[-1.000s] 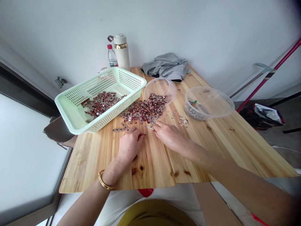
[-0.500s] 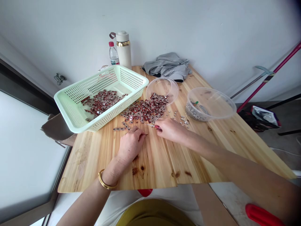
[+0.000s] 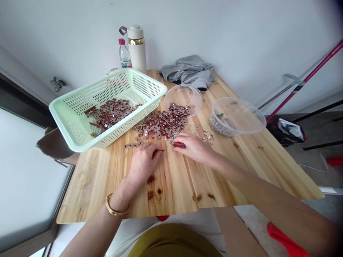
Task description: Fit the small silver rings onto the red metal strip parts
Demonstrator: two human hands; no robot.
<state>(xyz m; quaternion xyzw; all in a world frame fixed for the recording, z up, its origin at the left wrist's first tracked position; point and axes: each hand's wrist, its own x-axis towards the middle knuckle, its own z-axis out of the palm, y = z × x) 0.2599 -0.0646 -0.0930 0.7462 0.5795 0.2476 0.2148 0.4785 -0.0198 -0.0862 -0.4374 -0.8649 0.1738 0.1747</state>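
Observation:
My left hand [image 3: 143, 162] rests on the wooden table, fingers pinched on a small dark reddish strip [image 3: 162, 150] whose tip just shows; the rest is hidden. To its right, my right hand [image 3: 195, 147] is closed round a small screwdriver [image 3: 179, 144] with a red and black handle. Its thin metal shaft points left, a little above and apart from the strip. Just beyond both hands lies a heap of reddish-brown strips [image 3: 160, 125] with round metal studs. A few loose strips [image 3: 132, 145] lie near my left knuckles. Small silvery discs [image 3: 206, 135] are scattered beyond my right hand.
A pale green basket [image 3: 107, 142] with more strips stands at left. A clear round tub [image 3: 249, 130] holds small metal pieces. Behind the heap lies another clear container [image 3: 197, 98]. Grey cloth [image 3: 187, 69], a flask [image 3: 138, 53] and a water bottle [image 3: 124, 55] stand along the back.
The whole view has shifted slightly. The screwdriver's handle now shows more in my right hand. Both hands keep their grip.

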